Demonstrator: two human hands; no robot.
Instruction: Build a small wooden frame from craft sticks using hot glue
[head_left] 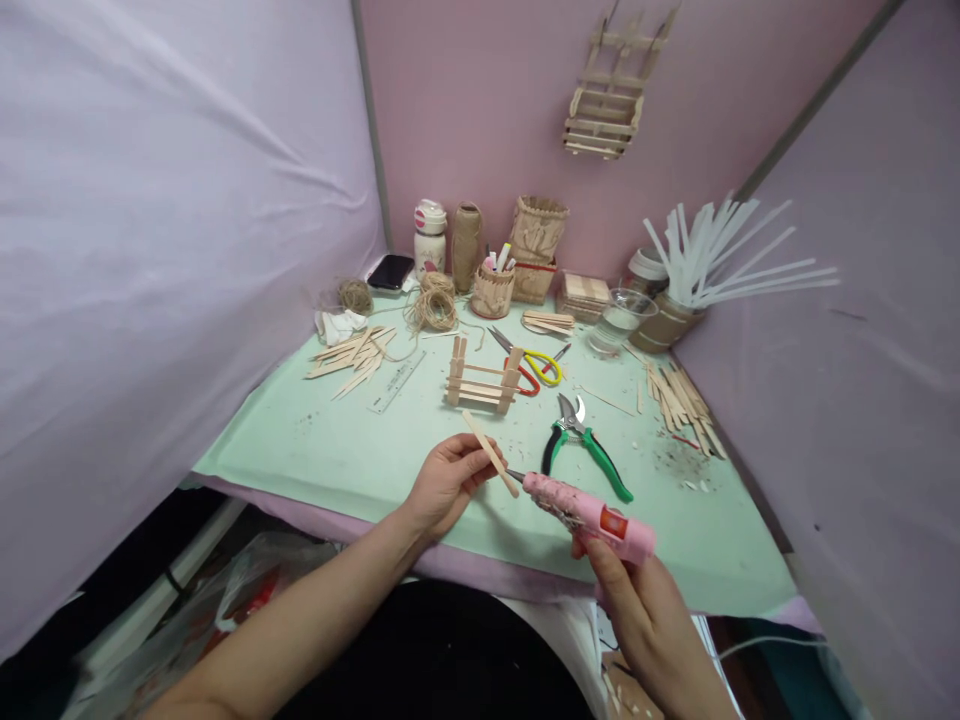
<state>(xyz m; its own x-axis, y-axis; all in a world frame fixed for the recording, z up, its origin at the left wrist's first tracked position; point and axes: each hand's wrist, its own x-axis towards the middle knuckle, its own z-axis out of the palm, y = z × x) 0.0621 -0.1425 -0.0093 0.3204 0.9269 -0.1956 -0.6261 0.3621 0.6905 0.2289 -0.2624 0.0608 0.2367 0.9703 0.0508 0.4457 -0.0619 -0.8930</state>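
Note:
Between its thumb and fingers, my left hand [451,482] pinches a wooden craft stick [484,445] above the front of the table. My right hand [637,590] is wrapped round the handle of a pink hot glue gun [577,505]. The gun's metal nozzle points left and is at the lower part of the stick; whether it touches cannot be made out. Just beyond my left hand stands a small frame built from craft sticks [484,385]. Green-handled pruning shears [589,450] lie with blades apart behind the glue gun.
Scissors [544,368] lie behind the stick frame, and a clear ruler [397,382] to its left. Loose sticks [352,355] are at left, more [684,405] at right. Twine [435,303], a pen cup [493,290], a water cup [619,322] and glue sticks [712,255] line the back.

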